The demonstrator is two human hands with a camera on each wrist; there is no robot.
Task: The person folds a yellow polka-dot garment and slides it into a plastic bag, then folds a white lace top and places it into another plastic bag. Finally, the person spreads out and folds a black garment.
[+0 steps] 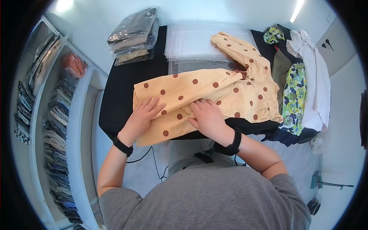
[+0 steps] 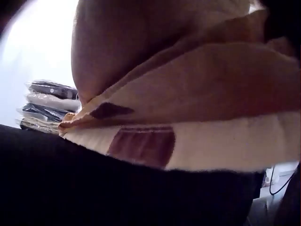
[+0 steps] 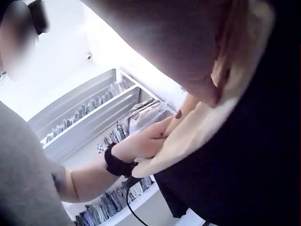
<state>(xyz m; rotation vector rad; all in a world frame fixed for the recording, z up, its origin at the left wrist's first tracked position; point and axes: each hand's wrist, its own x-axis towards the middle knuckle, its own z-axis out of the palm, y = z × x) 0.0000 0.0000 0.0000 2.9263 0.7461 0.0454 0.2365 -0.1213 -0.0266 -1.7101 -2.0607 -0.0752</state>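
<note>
A cream garment with brown dots (image 1: 194, 81) lies across the black-covered table, its wide legs or skirt part to the left and one sleeve stretching up at the back. My left hand (image 1: 143, 115) rests with spread fingers on its left end. Over the middle, my right hand (image 1: 207, 117) lies on the cloth, fingertips at a fold. The left wrist view shows the garment's dotted edge (image 2: 197, 146) close beneath the hand (image 2: 141, 42). In the right wrist view the cloth (image 3: 207, 122) passes under the right hand (image 3: 174, 52), with the left hand (image 3: 146, 141) on it beyond.
Bagged folded clothes (image 1: 134, 34) are stacked at the back left, beside clear plastic bags (image 1: 203, 38). A floral garment (image 1: 294, 99) and a white one (image 1: 316, 84) lie at the right. Shelves of packed clothes (image 1: 57, 134) stand left; a cable (image 1: 155, 163) hangs below the table.
</note>
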